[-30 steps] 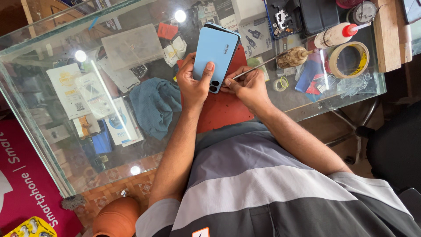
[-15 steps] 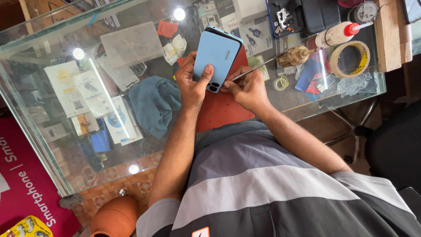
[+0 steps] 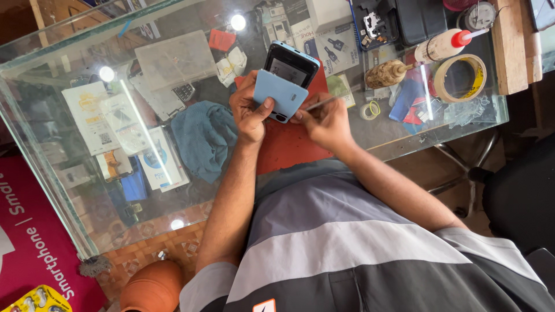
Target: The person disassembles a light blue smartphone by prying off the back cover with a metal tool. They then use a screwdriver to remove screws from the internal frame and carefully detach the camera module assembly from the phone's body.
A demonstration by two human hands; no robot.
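The left hand (image 3: pixel 248 112) holds a smooth, matte light-blue back cover (image 3: pixel 281 94), a flat rounded rectangle, its fingers closed round the lower edge with the thumb pressed on the face. The cover is lifted off and tilted away from the phone body (image 3: pixel 291 65), which shows its dark inner side within a blue frame just behind it, above the red mat (image 3: pixel 289 151). The right hand (image 3: pixel 326 120) has its fingers pinched narrowly on a thin metal tool (image 3: pixel 322 103), whose tip meets the cover's edge. Both hands work over a glass table (image 3: pixel 404 141) with a glossy, reflecting top. A crumpled soft teal cloth (image 3: pixel 202 138) lies left of the mat. To the right stand a white squeeze bottle (image 3: pixel 442 46) with a red nozzle, lying on its side, and a round roll of tan tape (image 3: pixel 459 78). A clear plastic box (image 3: pixel 176 60) sits further back; its contents cannot be made out.
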